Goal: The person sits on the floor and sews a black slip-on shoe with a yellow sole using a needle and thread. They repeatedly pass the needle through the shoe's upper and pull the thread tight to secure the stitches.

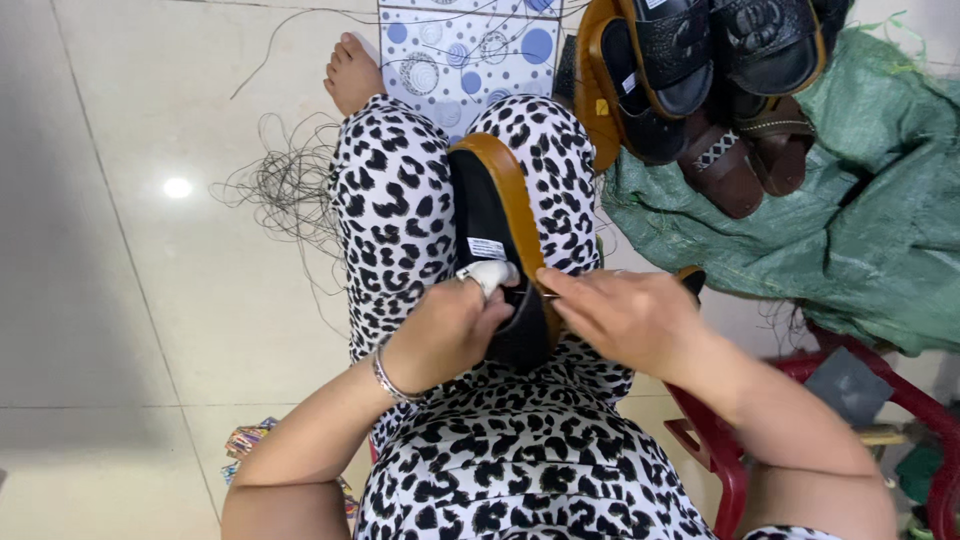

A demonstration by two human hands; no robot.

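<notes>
The pale tiled floor (130,300) takes up most of the view, with a tangle of dark thread (290,190) lying on it beside the person's knee. To the right a green woven sack (860,230) is spread out, and a pile of sandals (700,90), black and brown with tan soles, rests on its upper edge. Those look finished or waiting; which, I cannot tell. A red plastic stool (720,450) shows at the lower right.

The person sits in black-and-white spotted clothing, and one sandal (500,230) stands on edge, clamped between the knees. It has a black footbed, a tan sole rim and a small white label.

The left hand (445,335) is curled closed over the sandal's near end, one fingertip wrapped in white tape (488,275), a silver bangle (388,378) at the wrist. The right hand (625,315) lies against the tan rim, fingers pinched together on something thin, likely a needle, though it is too small to be sure.

Judging by this, stitching along the rim is under way at the near end; how much of the seam is done is not visible.
</notes>
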